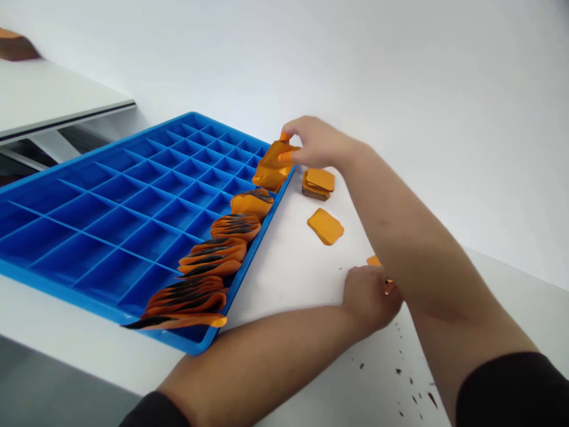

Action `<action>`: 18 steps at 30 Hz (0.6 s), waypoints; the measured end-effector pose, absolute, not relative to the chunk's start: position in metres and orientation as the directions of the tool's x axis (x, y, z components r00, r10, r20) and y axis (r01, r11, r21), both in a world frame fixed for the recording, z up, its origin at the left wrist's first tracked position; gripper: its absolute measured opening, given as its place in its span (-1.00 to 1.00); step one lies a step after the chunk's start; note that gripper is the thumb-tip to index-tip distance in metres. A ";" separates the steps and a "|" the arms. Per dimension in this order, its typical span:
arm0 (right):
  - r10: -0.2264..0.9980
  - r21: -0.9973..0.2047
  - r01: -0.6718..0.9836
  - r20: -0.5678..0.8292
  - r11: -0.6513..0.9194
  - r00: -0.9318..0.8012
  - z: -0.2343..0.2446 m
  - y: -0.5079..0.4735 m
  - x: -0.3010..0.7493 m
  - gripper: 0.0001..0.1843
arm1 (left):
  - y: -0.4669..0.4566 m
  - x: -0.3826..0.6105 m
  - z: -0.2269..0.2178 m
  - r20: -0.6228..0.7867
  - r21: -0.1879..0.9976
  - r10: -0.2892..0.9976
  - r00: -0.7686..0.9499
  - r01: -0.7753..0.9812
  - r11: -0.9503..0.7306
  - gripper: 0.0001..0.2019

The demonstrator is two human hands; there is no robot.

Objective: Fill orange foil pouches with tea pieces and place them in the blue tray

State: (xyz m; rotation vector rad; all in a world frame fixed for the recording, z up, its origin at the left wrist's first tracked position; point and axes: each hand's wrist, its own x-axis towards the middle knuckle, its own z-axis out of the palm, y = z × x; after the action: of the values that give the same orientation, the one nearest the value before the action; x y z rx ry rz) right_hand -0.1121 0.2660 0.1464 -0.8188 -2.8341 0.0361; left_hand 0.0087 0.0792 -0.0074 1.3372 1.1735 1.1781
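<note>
Right hand pinching orange bundle at blue tray

Dark flecks lie scattered on the white counter in the foreground. The tray's row along its right-hand wall carries, at the near end, four bundles of orange and black sheets; the nearest has a sheet whose dark tip overlaps the near rim.

The left hand is low over the counter, curled, partly covered by the right forearm. An orange piece shows just beyond it; whether its fingers grip that piece cannot be told.

Farther on, two small orange stacks lie on the counter outside the tray, well apart from the left hand. Beyond them, the right hand's fingers pinch the orange bundle at the same row, past the four; whether it is seated cannot be told. A white table stands at far left.
</note>
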 end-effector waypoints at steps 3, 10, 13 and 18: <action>0.555 -0.180 0.526 0.213 0.831 -0.804 0.173 0.272 -0.096 -0.72 | 0.079 0.006 -0.006 0.098 0.993 0.991 0.095 0.059 -0.104 -0.82; 0.646 -0.062 0.683 0.396 0.727 -0.652 0.169 0.303 -0.086 -0.70 | 0.079 0.007 -0.005 0.091 0.994 0.987 0.135 0.054 -0.099 -0.79; 0.735 -0.088 0.755 0.325 0.650 -0.595 0.142 0.313 -0.089 -0.66 | 0.078 0.005 -0.004 0.098 0.990 0.987 0.126 0.088 -0.109 -0.81; 0.752 -0.083 0.770 0.301 0.633 -0.586 0.116 0.315 -0.094 -0.63 | 0.079 0.004 -0.004 0.112 0.983 0.987 0.114 0.131 -0.126 -0.81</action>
State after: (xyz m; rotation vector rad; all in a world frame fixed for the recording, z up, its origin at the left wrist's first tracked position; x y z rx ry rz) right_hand -0.0936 0.3145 0.1160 -1.2243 -2.5489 -0.0809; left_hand 0.0039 0.0786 -0.0039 1.4485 1.1702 1.1470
